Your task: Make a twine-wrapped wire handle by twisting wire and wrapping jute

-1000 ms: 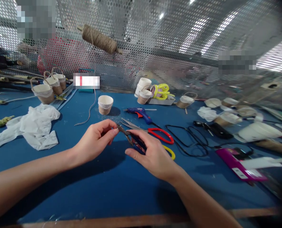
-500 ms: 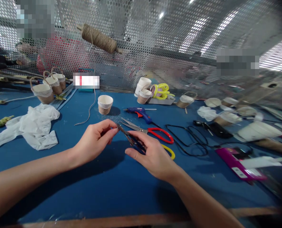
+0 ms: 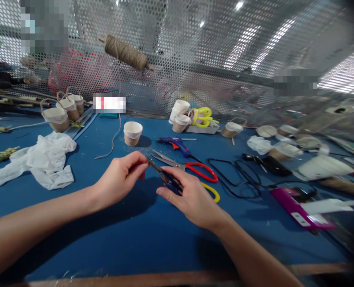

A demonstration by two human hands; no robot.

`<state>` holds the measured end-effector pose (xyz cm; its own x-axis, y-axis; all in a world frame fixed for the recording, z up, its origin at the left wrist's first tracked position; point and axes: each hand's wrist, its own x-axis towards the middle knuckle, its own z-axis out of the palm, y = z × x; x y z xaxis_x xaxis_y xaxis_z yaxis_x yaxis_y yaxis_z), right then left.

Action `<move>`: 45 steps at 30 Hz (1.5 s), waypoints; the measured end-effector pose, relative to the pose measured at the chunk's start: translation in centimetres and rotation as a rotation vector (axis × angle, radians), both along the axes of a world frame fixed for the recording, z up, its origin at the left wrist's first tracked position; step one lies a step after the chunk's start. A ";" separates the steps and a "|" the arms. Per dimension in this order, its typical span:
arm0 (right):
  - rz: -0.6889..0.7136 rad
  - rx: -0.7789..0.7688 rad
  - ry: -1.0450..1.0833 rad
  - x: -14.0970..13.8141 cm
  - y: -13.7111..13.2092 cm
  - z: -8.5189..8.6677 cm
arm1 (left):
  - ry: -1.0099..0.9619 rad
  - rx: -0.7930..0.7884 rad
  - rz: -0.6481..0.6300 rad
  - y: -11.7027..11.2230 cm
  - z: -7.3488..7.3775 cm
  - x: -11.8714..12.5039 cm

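My left hand (image 3: 123, 173) is pinched at the fingertips, close to the tip of the tool in my right hand; anything between those fingers is too small to make out. My right hand (image 3: 191, 195) is wrapped round dark-blue-handled pliers (image 3: 171, 182), their dark metal nose pointing up and left toward my left fingertips. Just behind my right hand lie scissors (image 3: 200, 171) with one red and one yellow handle loop. A blue glue gun (image 3: 177, 145) rests beyond them. A small paper cup (image 3: 132, 134) wrapped in brown and white stands past my left hand.
White lace cloth (image 3: 38, 159) lies crumpled at left, near several small handled baskets (image 3: 59, 119). A twine spool (image 3: 124, 52) hangs on the perforated metal screen. Black cable (image 3: 239, 179), a magenta power strip (image 3: 299, 209) and more cups (image 3: 181, 109) occupy the right and back.
The view has tilted slightly, so the background sits a little lower. Both hands stay almost in place, with the pliers' nose still by my left fingertips.
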<state>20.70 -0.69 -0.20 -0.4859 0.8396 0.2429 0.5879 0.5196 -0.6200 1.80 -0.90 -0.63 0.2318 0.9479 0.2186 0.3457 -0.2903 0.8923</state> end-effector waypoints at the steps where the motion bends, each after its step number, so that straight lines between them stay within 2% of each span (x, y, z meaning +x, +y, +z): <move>1: -0.010 0.002 -0.003 0.0 0.0 0.0 | -0.021 -0.010 0.000 0.0 0.0 0.0; 4: -0.022 0.021 -0.021 0.0 0.0 0.1 | -0.187 -0.147 -0.057 0.1 0.0 0.1; 9: 0.016 0.046 -0.047 0.3 -0.1 0.4 | -0.518 -0.450 -0.263 0.4 0.0 -0.2; 13: 0.026 0.056 -0.064 0.5 -0.2 0.6 | -0.606 -0.560 -0.362 0.5 0.0 -0.5; 18: 0.023 0.033 -0.059 0.4 -0.2 0.6 | -0.464 -0.496 -0.314 0.5 0.0 -0.6; 22: 0.024 -0.006 -0.038 0.2 -0.1 0.6 | -0.380 -0.450 -0.321 0.7 0.0 -0.6; 27: 0.054 -0.119 0.024 0.3 0.1 0.7 | -0.415 -0.441 -0.325 0.7 -0.2 -0.7; 35: 0.125 -0.323 0.168 0.5 0.3 0.2 | -0.494 -0.511 -0.374 0.7 -0.3 -0.6; 39: 0.109 -0.351 0.177 0.5 0.4 0.1 | -0.511 -0.523 -0.360 0.7 -0.2 -0.7; 45: 0.090 -0.352 0.186 0.6 0.7 0.7 | -0.559 -0.558 -0.344 0.7 -0.1 -0.6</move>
